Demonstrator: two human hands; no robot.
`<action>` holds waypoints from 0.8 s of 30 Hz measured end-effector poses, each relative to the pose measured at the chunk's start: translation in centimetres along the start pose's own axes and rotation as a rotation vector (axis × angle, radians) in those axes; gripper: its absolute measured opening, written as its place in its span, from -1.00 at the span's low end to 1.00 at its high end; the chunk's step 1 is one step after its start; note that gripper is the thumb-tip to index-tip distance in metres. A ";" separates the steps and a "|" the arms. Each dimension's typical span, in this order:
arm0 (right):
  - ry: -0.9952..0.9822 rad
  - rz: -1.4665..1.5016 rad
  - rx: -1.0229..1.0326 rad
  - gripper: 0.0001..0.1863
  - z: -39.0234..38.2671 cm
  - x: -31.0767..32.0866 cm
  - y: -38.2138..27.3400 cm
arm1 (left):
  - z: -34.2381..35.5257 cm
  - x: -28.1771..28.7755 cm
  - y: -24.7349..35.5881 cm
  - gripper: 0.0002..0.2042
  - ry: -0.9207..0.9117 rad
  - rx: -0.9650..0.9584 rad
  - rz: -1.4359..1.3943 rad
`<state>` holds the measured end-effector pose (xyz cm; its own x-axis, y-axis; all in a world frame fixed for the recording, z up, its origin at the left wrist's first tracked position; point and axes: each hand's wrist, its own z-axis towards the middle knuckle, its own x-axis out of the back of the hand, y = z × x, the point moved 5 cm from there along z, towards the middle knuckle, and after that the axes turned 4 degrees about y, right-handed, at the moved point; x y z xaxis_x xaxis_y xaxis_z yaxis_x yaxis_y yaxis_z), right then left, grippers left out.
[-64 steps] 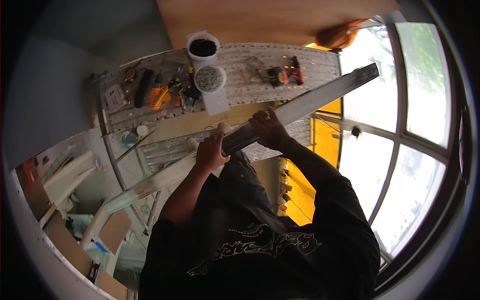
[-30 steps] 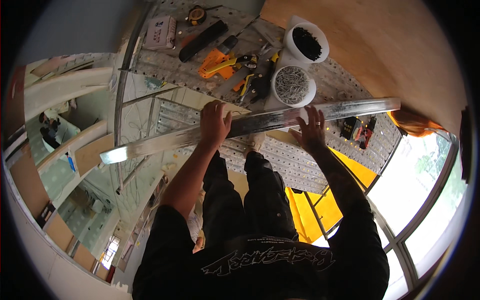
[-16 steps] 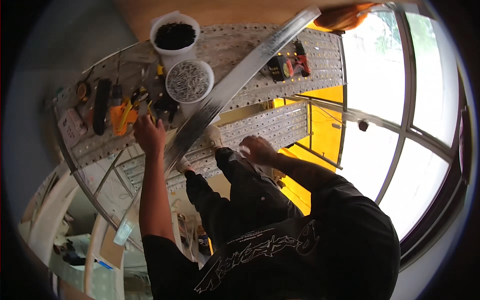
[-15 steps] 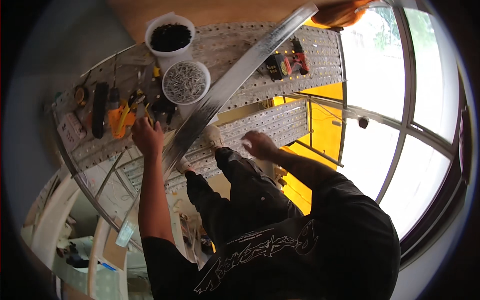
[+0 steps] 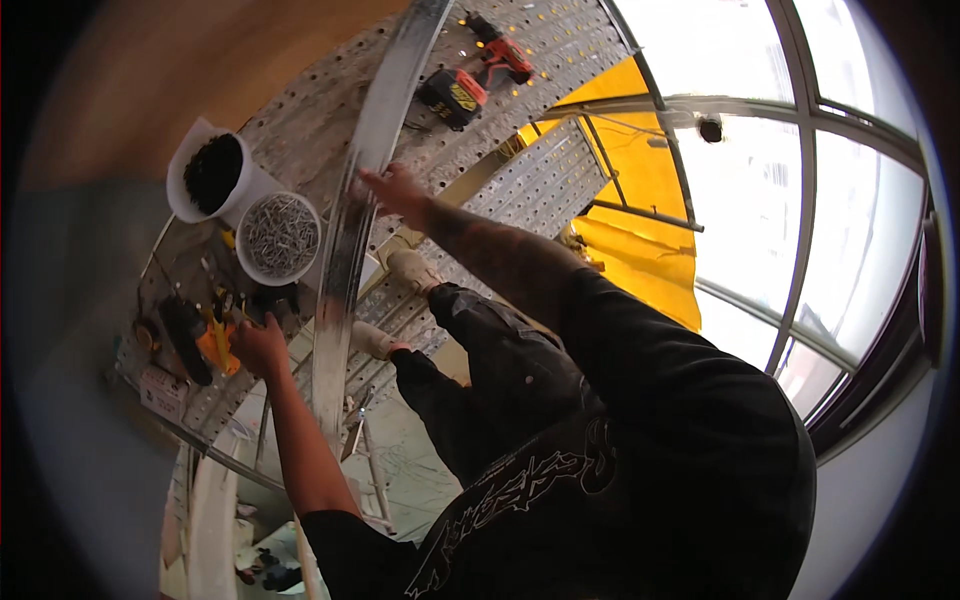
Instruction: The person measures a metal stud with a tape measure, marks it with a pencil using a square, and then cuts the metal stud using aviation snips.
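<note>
A long galvanized metal channel (image 5: 385, 115) lies slantwise across the perforated metal platform (image 5: 285, 125), its near end jutting past the platform's edge. My right hand (image 5: 397, 193) reaches forward and has its fingers closed on the channel's right edge. At the left, my left hand (image 5: 262, 347) is low over the tools with its fingers curled; whatever is in them is hidden. Right beside it are a yellow-handled hand tool (image 5: 222, 308) and an orange drill (image 5: 213, 346). A dark elongated object (image 5: 185, 340) lies just left of the drill.
Two white tubs stand left of the channel, one with black screws (image 5: 212, 173), one with silver fasteners (image 5: 280, 237). A red-black cordless drill (image 5: 495, 55) lies beyond it. My shoes (image 5: 412, 270) rest on a lower perforated plank (image 5: 540, 180). Yellow sheeting (image 5: 640, 260) hangs by the windows.
My right hand has moved left and forward onto the channel. The channel now stands steeper in view. My view has shifted, and my left hand stays near the yellow-handled tool.
</note>
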<state>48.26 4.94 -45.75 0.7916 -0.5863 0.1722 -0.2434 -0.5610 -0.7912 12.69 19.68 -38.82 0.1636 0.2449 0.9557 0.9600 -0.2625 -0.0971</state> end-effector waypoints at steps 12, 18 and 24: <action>0.196 0.040 -0.067 -0.34 1.2 1.7 2.9 | 3.0 -1.0 4.0 -0.41 -0.226 -0.069 -0.002; 0.074 -0.001 -0.112 -0.28 -1.9 -0.4 -0.5 | 4.1 -3.0 -1.8 -0.38 -0.171 -0.111 0.086; 0.169 -0.050 -0.113 -0.21 -4.3 3.8 5.6 | 4.6 -2.8 3.0 -0.39 -0.290 -0.082 0.026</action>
<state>47.49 -2.93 -47.03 0.7014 -0.6405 0.3127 -0.2751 -0.6480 -0.7102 16.14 22.51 -43.02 0.2569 0.4908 0.8326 0.9353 -0.3433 -0.0862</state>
